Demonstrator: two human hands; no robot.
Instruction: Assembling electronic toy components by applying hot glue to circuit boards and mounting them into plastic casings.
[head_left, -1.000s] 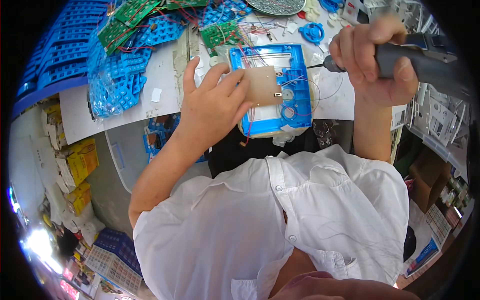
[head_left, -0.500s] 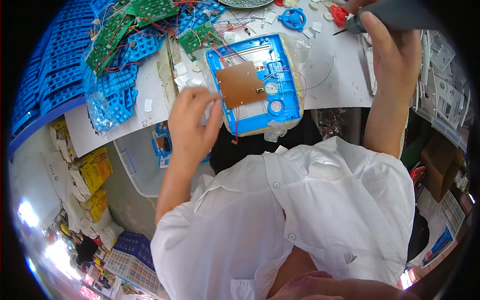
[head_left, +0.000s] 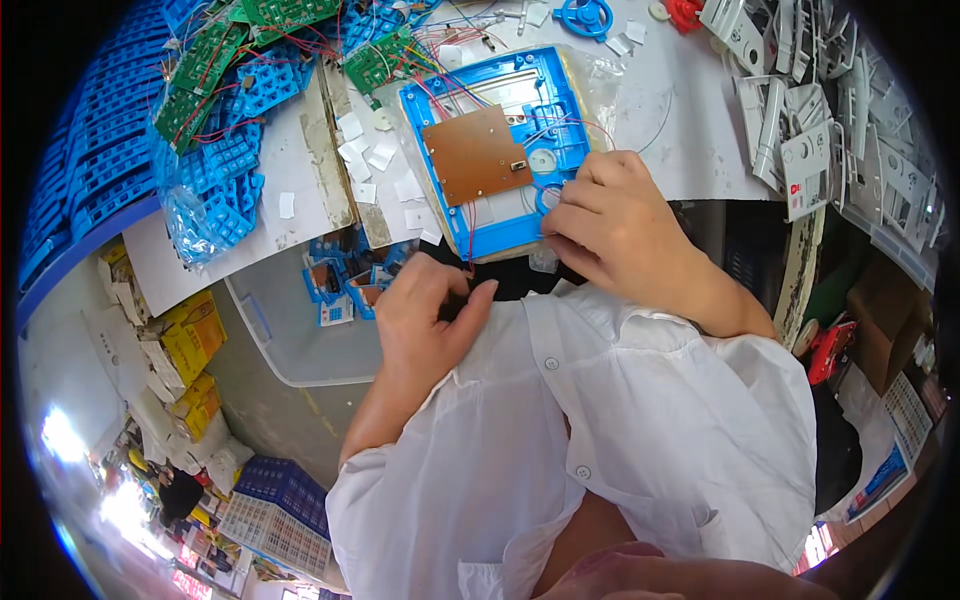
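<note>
A blue plastic casing lies face down on a pad, its inside showing. Across it rests a brown circuit board with a small switch at one side. My right hand bends over the casing's near right corner, fingers closed and touching there; anything pinched in them is hidden. Below the near left edge my left hand has curled fingers and the thumb held apart. Thin red wires run from the board down to that hand, their ends hard to see.
Green circuit boards with wires and blue keypad parts pile up at left. White cut pieces lie beside the casing. White plastic panels crowd the right side. Under the table edge, a clear bin holds blue assemblies.
My right hand came down from the upper right to the casing, and the dark screwdriver-like tool it held is out of view. My left hand moved down and right to the wires.
</note>
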